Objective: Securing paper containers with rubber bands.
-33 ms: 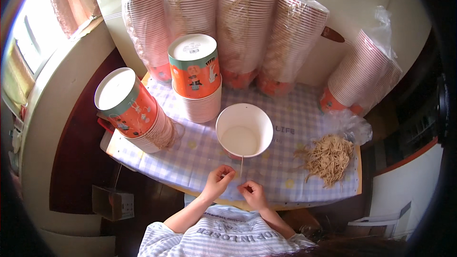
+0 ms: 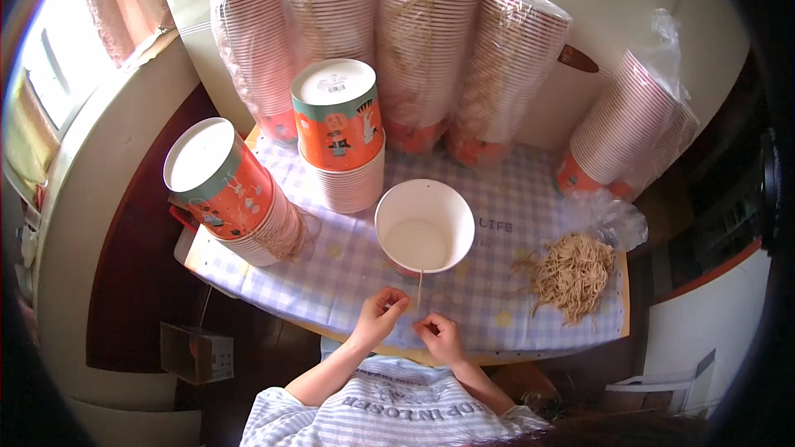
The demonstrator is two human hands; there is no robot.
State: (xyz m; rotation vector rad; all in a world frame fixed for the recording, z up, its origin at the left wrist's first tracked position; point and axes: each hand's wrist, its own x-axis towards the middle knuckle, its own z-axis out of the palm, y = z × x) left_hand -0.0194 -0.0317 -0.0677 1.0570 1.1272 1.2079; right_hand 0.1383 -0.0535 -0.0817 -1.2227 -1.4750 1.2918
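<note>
A white-lined paper bucket [image 2: 432, 205] stands upright, mouth up, in front of me. A short tan cord [image 2: 420, 288] hangs from its near rim toward my hands. Just left of the cord's lower end, my left hand [image 2: 379, 316] has thumb and fingertips pinched together. My right hand [image 2: 440, 338] is a little nearer to me on the right, its fingers curled and closed. Whether either pinch holds a thread or cord is too small to make out. To the right lies a heap of cut tan cords [image 2: 573, 277].
Two stacks of upside-down orange and green paper buckets, a left stack [image 2: 240, 190] and a middle stack [image 2: 339, 136], stand on the checked tablecloth [image 2: 348, 281]. Bagged bucket stacks [image 2: 426, 50] line the back; another bagged stack [image 2: 621, 124] leans at right. A cardboard box [image 2: 195, 352] sits below left.
</note>
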